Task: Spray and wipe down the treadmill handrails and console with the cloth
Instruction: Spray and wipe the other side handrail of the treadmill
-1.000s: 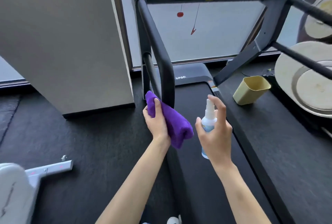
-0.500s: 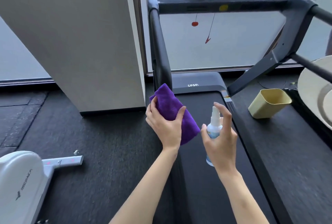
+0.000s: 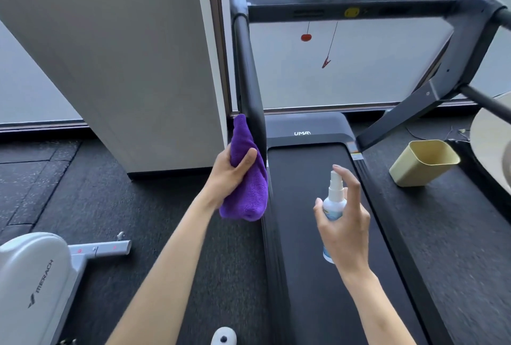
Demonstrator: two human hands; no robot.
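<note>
Folded purple microfibre cloth (image 3: 247, 176), gripped in left hand (image 3: 231, 176), now drawn down to the foot of the black left treadmill handrail (image 3: 250, 68); small white spray bottle (image 3: 333, 206) clasped in right hand (image 3: 343, 223). Likely finishing that rail.

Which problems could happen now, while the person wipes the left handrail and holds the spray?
1. The small white spray bottle in the right hand points away from the black left handrail, so mist may land on the treadmill belt.
2. The folded purple cloth in the left hand may miss the rail's far side.
</note>
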